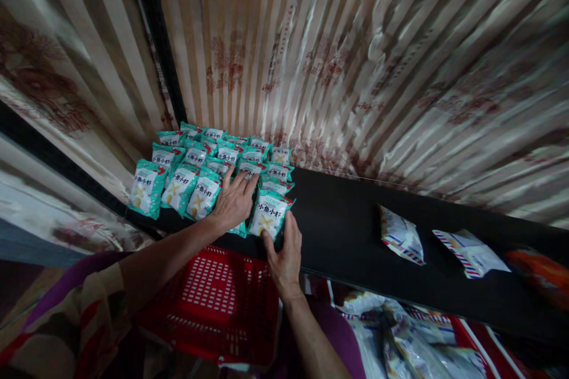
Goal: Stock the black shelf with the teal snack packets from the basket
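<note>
Teal-and-white snack bags (182, 185) stand in several close rows at the left end of a black shelf (338, 213). My left hand (235, 198) lies over the front bags with its fingers stretched out, touching their tops and hiding part of one bag. At the right front corner, my right hand (285, 251) grips a snack bag (269, 213), thumb on its lower front and fingers along its right side. That bag leans slightly back against the ones behind it.
A red plastic basket (213, 302) sits below the shelf edge. Farther right on the shelf lie two white packets (401, 235) with striped edges and a blurred orange packet (540, 275). More packets (413, 337) fill the space below. Striped curtain (275, 47) hangs behind; a black post (160, 41) rises at left.
</note>
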A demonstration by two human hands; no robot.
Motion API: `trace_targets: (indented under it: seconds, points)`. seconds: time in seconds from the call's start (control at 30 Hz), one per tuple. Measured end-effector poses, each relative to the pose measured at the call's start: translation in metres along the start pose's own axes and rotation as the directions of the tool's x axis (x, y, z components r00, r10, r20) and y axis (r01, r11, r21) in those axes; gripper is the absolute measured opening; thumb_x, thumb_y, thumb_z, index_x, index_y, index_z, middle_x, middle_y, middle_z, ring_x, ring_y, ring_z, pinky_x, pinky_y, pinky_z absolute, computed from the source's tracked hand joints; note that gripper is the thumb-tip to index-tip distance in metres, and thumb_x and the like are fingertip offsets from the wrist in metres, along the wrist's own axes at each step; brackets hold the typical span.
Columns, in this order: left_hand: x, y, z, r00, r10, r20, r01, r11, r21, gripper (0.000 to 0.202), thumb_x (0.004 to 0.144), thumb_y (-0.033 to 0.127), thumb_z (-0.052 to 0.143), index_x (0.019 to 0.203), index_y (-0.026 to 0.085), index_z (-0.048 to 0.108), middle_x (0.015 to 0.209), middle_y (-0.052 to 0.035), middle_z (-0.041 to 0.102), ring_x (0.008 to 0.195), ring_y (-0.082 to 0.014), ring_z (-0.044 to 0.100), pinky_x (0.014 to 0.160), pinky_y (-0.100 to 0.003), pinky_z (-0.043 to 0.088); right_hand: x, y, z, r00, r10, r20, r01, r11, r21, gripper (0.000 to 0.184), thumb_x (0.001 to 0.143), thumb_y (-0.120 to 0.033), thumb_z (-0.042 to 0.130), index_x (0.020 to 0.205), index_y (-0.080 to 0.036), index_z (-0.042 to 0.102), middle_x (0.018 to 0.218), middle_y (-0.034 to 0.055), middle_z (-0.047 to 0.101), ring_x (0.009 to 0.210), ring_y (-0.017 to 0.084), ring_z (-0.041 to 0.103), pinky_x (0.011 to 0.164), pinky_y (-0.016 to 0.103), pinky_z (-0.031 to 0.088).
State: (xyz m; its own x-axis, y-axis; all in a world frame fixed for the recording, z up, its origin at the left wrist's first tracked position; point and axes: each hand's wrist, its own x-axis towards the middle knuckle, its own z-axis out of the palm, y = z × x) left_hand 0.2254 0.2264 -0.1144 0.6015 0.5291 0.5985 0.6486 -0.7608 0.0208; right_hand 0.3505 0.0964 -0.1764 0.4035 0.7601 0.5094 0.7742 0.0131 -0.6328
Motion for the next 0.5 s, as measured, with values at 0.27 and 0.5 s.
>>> trace_targets:
  seconds: [0.27, 0.5]
  points:
    - [0.0004, 0.0014, 0.0018, 1.0, -0.014, -0.019, 0.014, 1.0, 0.005, 0.043, 0.085, 0.013, 0.037, 0.125, 0.005, 0.05, 0.103, -0.0139, 0.066, 0.113, -0.0261, 0.052, 0.112, -0.054, 0.017, 0.0028, -0.0045, 0.0045, 0.994, -0.1, 0.036, 0.101, 0.995, -0.023, 0.068, 0.087, -0.037, 0.051, 0.145, -0.021, 0.02, 0.14, 0.0163, 0.04, 0.13, 0.029, 0.037, 0.101, 0.053, 0.038]
    - [0.0019, 0.0022, 0.0052, 0.999, -0.052, -0.013, 0.052, 0.999, -0.011, 0.042, 0.084, 0.013, 0.038, 0.124, 0.008, 0.051, 0.106, -0.0138, 0.066, 0.114, -0.0265, 0.052, 0.112, -0.054, 0.016, 0.0037, -0.0021, 0.0042, 0.994, -0.083, 0.068, 0.084, 0.996, -0.02, 0.07, 0.087, -0.036, 0.052, 0.146, -0.021, 0.016, 0.142, 0.0174, 0.036, 0.131, 0.028, 0.034, 0.102, 0.053, 0.037]
